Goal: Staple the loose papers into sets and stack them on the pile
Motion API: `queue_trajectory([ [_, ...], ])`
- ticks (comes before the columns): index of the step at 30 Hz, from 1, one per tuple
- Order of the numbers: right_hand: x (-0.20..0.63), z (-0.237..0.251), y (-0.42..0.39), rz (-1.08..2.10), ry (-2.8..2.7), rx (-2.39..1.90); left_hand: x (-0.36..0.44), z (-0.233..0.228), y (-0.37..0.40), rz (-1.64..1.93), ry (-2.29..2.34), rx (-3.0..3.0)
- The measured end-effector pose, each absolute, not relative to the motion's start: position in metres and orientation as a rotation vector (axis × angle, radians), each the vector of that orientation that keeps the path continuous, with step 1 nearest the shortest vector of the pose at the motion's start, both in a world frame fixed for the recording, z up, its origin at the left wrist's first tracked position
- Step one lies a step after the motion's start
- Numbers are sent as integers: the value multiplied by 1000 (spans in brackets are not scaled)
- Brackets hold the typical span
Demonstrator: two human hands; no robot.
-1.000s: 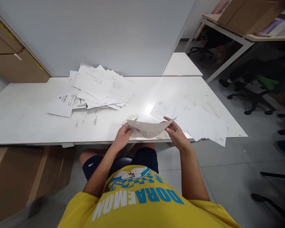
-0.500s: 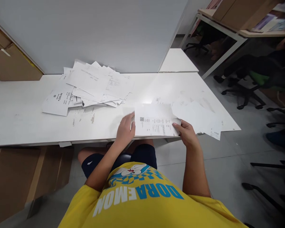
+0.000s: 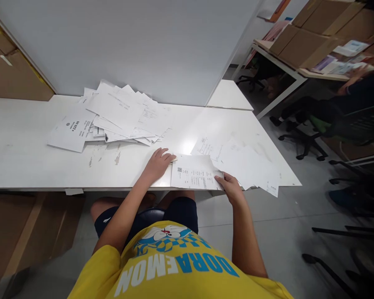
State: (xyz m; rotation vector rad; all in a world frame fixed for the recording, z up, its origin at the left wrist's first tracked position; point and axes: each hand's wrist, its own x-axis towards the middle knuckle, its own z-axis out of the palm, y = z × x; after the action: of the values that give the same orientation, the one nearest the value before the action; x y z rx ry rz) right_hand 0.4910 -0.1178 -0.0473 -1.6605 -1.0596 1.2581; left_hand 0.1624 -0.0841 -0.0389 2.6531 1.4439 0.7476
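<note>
Your left fingers point(image 3: 168, 157) lie flat and spread on the white bench point(image 3: 25, 158), their tips touching the left edge of a printed sheet point(image 3: 193, 176). They press down rather than grip; nothing is held in that left hand point(image 3: 157, 164). Your right hand point(image 3: 230, 189) sits at the sheet's lower right corner, at the bench's near edge, with the thumb on top of the paper; the other fingers are hidden under the sheet, so you appear to pinch the corner.

The sheet lies flat on the bench right in front of you, its near edge along the bench edge. It carries a small square code at its upper left and lines of small print too fine to read.

Just to the right of the sheet, partly overlapping it, is a loose spread of papers point(image 3: 249, 166) that runs to the bench's right edge, with one corner hanging over. Well to the left and farther back, against a pale grey partition point(image 3: 143, 41), is a larger heap of papers point(image 3: 118, 114), fanned out in many directions. One slip point(image 3: 70, 131) at its left end sticks out, with small print.

The bench surface shows a few scuffs near the heap. You wear a yellow shirt point(image 3: 174, 270) with blue and white lettering. Cardboard boxes point(image 3: 305, 37) stand on a shelf at the upper right, with office chairs point(image 3: 302, 137) on the floor below.
</note>
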Motion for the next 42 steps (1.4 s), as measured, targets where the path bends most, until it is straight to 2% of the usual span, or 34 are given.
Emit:
queue_trajectory([
  [10, 480, -49, -115, 1287, -1040, -1620, 162, -41, -91, 867, 1626, 2524],
  [18, 462, -39, -113, 1324, -1038, -1577, 158, -42, -84, 832, 1505, 2494],
  [31, 448, -34, -113, 1235, -1007, -1658, 169, -52, -79, 788, 1567, 2504],
  [36, 446, -35, -119, 1074, -1082, -1692, 168, -49, -82, 825, 1576, 2502],
  [42, 466, -39, -123, 629, -873, -1532, 167, -46, -85, 875, 1591, 2462],
])
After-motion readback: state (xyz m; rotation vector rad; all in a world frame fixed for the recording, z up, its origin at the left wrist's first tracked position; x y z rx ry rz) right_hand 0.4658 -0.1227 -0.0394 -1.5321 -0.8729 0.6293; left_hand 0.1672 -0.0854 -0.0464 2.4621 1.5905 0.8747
